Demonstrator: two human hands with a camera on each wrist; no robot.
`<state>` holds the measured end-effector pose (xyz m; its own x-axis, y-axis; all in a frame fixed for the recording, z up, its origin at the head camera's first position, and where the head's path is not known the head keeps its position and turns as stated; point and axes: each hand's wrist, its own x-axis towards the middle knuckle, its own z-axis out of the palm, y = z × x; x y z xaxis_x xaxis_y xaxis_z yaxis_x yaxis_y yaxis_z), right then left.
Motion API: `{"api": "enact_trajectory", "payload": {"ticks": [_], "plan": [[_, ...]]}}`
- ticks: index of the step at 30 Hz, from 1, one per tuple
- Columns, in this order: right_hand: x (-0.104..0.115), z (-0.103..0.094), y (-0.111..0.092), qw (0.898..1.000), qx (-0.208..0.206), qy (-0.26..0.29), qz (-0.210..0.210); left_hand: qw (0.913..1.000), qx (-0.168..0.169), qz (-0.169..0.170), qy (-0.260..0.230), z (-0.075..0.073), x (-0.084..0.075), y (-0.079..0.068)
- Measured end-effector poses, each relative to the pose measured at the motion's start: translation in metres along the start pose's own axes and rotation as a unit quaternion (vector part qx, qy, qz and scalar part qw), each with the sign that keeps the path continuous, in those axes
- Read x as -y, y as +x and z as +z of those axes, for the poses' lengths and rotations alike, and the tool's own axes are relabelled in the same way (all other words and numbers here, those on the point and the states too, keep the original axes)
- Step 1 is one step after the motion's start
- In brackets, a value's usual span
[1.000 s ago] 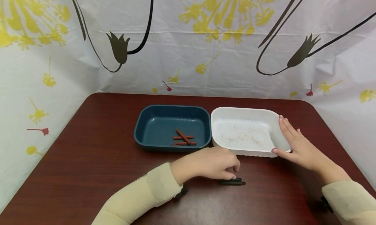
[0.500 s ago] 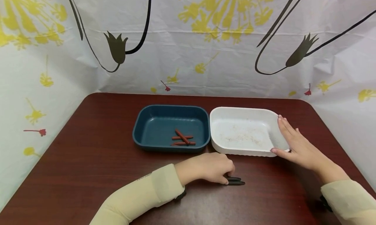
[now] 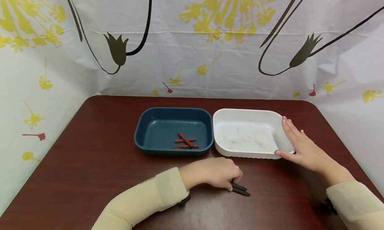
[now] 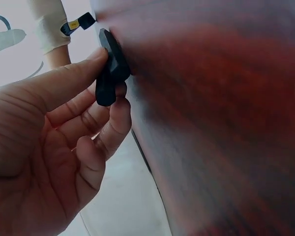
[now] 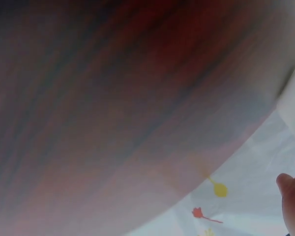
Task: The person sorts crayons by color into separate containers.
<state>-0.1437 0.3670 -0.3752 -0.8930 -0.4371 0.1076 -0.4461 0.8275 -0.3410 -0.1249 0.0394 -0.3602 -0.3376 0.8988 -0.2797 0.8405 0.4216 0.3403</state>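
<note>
Two black crayons (image 3: 241,190) are pinched side by side between the thumb and fingers of my left hand (image 3: 217,172), low over the table in front of the trays. In the left wrist view the black crayons (image 4: 115,66) lie against each other at the fingertips. My right hand (image 3: 304,150) rests with straight fingers along the right end of the white tray (image 3: 247,153), its thumb at the near corner. Only part of the right hand (image 5: 294,201) shows at the right wrist view's edge. Brown specks dot the white tray's floor.
Touching or nearly touching the white tray on its left is a dark blue tray (image 3: 174,152). Several reddish-brown crayons (image 3: 185,139) lie crossed inside it. The dark red table (image 3: 90,156) ends at a patterned white sheet (image 3: 186,63) behind.
My left hand has closed its pinch on the two black crayons, which have turned so their far ends point more toward me. The right hand stays on the white tray.
</note>
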Motion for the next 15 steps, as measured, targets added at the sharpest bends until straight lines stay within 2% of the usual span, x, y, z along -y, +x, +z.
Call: {"api": "enact_trajectory", "payload": {"ticks": [5,10,15], "plan": [[0.004,-0.003,0.001,1.0,0.0,-0.015,0.004,0.9999,-0.008,0.004,0.006,-0.003,0.0,-0.002],[0.009,-0.004,0.007,0.999,-0.013,-0.02,-0.026,0.9999,-0.016,0.007,0.001,-0.009,0.001,-0.003],[0.009,-0.003,0.011,0.999,-0.015,-0.024,-0.035,0.9995,-0.022,0.007,-0.022,-0.016,0.001,-0.007]]}}
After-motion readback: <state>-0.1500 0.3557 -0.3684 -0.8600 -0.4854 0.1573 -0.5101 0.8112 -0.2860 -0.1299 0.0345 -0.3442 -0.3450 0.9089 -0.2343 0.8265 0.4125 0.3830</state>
